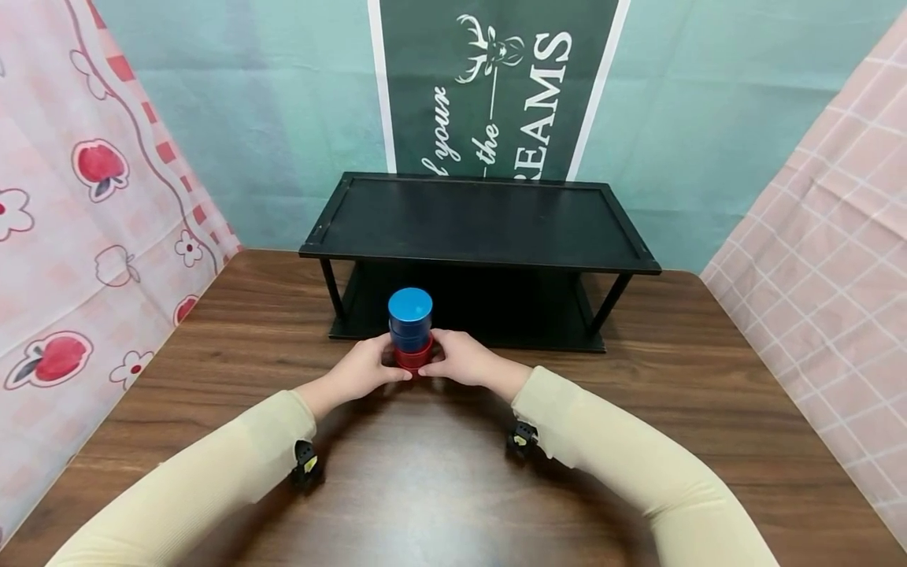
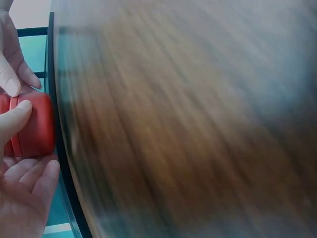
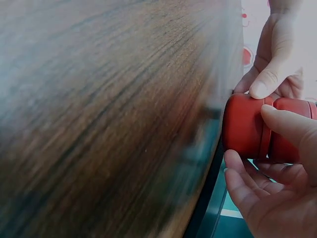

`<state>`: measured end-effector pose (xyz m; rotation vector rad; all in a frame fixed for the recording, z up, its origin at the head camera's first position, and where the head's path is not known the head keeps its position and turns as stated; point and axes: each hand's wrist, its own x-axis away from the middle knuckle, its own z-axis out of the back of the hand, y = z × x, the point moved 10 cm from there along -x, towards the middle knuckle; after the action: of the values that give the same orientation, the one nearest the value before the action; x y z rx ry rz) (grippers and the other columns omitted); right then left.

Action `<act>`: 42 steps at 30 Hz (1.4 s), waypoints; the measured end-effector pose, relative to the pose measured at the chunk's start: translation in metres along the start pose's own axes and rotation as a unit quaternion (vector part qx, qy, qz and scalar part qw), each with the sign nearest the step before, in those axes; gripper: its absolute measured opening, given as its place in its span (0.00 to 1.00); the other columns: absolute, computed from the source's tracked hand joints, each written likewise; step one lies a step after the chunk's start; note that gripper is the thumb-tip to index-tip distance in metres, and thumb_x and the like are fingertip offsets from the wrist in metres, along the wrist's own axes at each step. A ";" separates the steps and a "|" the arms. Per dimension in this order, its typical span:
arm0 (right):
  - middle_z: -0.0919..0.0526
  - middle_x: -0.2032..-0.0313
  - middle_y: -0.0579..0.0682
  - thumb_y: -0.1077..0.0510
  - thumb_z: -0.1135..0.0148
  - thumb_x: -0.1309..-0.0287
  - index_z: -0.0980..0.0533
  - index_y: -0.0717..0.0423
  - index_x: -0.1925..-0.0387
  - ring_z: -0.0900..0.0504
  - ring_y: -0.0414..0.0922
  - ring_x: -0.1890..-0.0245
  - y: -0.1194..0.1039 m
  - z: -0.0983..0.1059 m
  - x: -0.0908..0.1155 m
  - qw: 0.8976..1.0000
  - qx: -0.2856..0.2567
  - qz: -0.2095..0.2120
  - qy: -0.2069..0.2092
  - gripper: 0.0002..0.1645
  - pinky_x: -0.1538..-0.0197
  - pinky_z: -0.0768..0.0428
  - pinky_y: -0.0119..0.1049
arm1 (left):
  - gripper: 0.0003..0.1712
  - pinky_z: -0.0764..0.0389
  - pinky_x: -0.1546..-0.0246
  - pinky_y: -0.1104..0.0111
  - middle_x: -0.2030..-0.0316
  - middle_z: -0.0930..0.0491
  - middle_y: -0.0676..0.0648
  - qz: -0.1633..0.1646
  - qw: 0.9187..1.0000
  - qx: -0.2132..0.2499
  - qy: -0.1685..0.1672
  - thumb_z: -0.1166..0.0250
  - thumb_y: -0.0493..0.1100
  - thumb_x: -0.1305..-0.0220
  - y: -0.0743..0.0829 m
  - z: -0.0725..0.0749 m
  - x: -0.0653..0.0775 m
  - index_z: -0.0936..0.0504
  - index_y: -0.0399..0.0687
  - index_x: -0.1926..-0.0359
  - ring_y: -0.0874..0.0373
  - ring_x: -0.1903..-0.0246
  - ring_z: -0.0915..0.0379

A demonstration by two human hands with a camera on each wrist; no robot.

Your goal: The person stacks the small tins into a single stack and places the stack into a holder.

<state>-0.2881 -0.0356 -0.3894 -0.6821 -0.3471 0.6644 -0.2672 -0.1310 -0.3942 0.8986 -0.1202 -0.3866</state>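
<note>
A small stack of round lidded tins stands upright on the wooden table, just before the black shelf. On top is a blue tin (image 1: 409, 315) with a shiny lid; below it shows a red tin (image 1: 412, 360). In the right wrist view, a lower red tin (image 3: 241, 126) and another red tin (image 3: 288, 130) appear end to end. My left hand (image 1: 363, 367) grips the red part from the left, thumb toward me. From the right side my right hand (image 1: 464, 358) holds it too, with the thumb across a red tin near its rim. The blue tin is untouched.
A two-level black shelf (image 1: 482, 220) stands close behind the stack, its front legs on either side. The brown wooden table (image 1: 425, 488) spreads around it. Teal cloth (image 1: 283, 118) hangs at the back, with pink patterned cloths (image 1: 64, 260) along the sides.
</note>
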 end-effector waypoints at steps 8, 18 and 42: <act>0.20 0.52 0.53 0.57 0.32 0.48 0.29 0.61 0.46 0.20 0.43 0.58 0.002 0.017 0.018 1.000 -0.007 -0.003 0.020 0.29 0.53 0.22 0.35 | 0.32 0.26 0.49 0.59 0.46 0.24 0.42 0.003 0.999 0.032 -0.005 0.30 0.38 0.47 0.016 -0.006 -0.007 0.30 0.39 0.41 0.51 0.49 0.25; 0.20 0.53 0.54 0.56 0.33 0.47 0.29 0.60 0.46 0.19 0.45 0.58 0.006 0.040 0.044 0.999 -0.021 0.002 0.042 0.27 0.54 0.21 0.36 | 0.33 0.27 0.48 0.57 0.45 0.26 0.38 -0.012 0.998 0.061 -0.009 0.30 0.38 0.47 0.043 -0.017 -0.017 0.31 0.36 0.41 0.48 0.47 0.27; 0.21 0.53 0.49 0.52 0.33 0.47 0.28 0.54 0.45 0.21 0.44 0.60 -0.003 0.105 0.092 0.995 -0.033 0.003 0.095 0.28 0.58 0.20 0.38 | 0.31 0.27 0.47 0.59 0.47 0.23 0.42 -0.060 0.992 0.108 -0.020 0.29 0.39 0.48 0.111 -0.014 -0.041 0.27 0.39 0.42 0.52 0.48 0.26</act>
<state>-0.2706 0.0725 -0.3030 -0.8029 -0.1912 0.5900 -0.2702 -0.0432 -0.3140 1.1154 -0.1484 -0.5104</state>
